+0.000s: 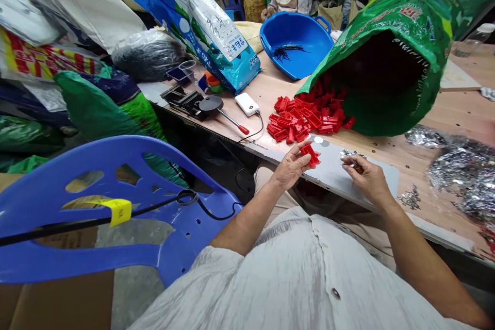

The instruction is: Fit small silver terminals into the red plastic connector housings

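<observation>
The left hand (291,166) pinches a red plastic piece (310,155) between thumb and fingers, holding it tilted just above the near edge of a grey board (332,166). The right hand (364,175) is off to that piece's right, its fingers bent and their tips close to the thumb; whether they pinch something tiny or stop just short of meeting, I cannot tell. Just beyond the right fingertips lies a small scatter of metal parts (352,153) on the board, and to the right of that hand a second cluster of metal bits (410,198) sits on the wooden table (419,165), with clear bags of shiny parts (450,162) further right. As far as shows, the work stands at a single piece in the left fingers, likely partway through its handling; no metal can be made out on it. Much appears to be left: beyond the left fingers a large heap of red pieces (296,121) spills from the mouth of a green sack (421,15), and the metal supply looks ample. Which pieces in that heap, if any, are done is too small to tell.
</observation>
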{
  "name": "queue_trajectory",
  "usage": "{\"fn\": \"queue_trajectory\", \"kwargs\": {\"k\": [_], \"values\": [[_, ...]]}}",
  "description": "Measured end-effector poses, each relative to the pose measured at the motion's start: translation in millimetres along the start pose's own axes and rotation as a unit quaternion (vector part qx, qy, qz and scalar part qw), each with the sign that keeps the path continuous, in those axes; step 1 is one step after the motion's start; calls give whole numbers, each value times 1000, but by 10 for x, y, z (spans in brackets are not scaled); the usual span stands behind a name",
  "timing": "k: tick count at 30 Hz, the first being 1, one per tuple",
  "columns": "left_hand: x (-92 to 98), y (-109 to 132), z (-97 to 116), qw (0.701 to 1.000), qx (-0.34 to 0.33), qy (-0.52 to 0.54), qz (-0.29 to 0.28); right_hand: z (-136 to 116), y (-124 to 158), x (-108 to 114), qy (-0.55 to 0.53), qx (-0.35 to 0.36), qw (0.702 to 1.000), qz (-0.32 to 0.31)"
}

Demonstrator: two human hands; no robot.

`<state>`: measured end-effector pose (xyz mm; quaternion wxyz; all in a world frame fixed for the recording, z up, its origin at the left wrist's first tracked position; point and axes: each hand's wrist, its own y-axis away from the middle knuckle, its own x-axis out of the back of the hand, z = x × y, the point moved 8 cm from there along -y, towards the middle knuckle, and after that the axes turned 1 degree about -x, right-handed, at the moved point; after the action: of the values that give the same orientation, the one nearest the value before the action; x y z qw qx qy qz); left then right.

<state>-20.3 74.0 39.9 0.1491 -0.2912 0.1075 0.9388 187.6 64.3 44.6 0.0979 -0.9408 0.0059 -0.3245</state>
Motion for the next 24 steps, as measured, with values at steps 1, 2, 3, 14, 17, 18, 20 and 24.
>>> {"fn": "queue_trajectory", "kwargs": {"k": [1, 2, 3, 14, 17, 18, 20, 24], "values": [[-34, 7, -25, 1000, -3, -4, 0, -84, 27, 1, -14, 7, 1000, -1], [-59, 11, -49, 1000, -8, -9, 2, -173, 56, -2, -29, 18, 999, -2], [-78, 13, -74, 1000, -14, -16, 4, -262, 84, -6, -47, 32, 998, -2], [-200, 68, -227, 996, -29, -85, 5, -622, 213, -102, -63, 111, 992, 3], [-217, 71, -223, 995, -30, -99, 2, -613, 222, -108, -76, 130, 989, -11], [-227, 71, -218, 994, -31, -105, -1, -604, 225, -112, -79, 133, 988, -20], [-252, 73, -199, 992, -35, -124, -9, -591, 233, -116, -86, 140, 986, -39], [-303, 88, -164, 984, -48, -169, -20, -545, 246, -127, -97, 128, 984, -70]]}}
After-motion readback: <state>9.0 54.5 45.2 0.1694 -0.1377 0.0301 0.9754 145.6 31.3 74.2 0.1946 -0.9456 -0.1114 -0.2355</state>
